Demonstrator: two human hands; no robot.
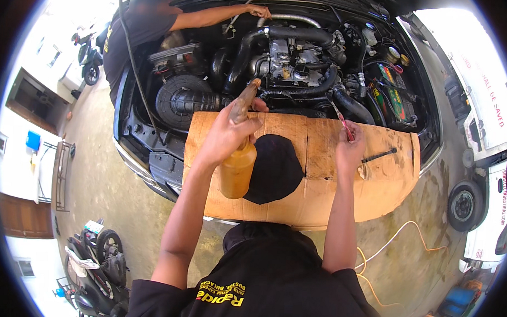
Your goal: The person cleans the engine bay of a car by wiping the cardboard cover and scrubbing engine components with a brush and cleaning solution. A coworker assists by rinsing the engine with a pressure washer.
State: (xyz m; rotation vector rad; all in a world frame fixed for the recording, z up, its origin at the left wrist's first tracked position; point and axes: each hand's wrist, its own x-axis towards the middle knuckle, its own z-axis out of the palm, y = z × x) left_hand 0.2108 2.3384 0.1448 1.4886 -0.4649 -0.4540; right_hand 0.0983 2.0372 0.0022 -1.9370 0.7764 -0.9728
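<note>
My left hand (227, 136) is wrapped round the neck of a spray bottle (237, 172) holding amber liquid, its nozzle end tilted up toward the engine (296, 65). My right hand (351, 152) grips a slim tool with a red handle (349, 131). Its thin shaft points up and left toward the engine hoses; I cannot make out the exact kind of tool. Under both hands a sheet of cardboard (324, 200) covers the front of the vehicle. A round, dark piece (275, 170) lies on it beside the bottle.
A black bar-like tool (380, 155) rests on the cardboard near my right forearm. Another person's arm (216, 16) reaches into the engine bay from the far left. A battery (391, 96) sits at the bay's right. Orange cable (367, 270) trails over the floor; motorbikes (96, 267) stand left.
</note>
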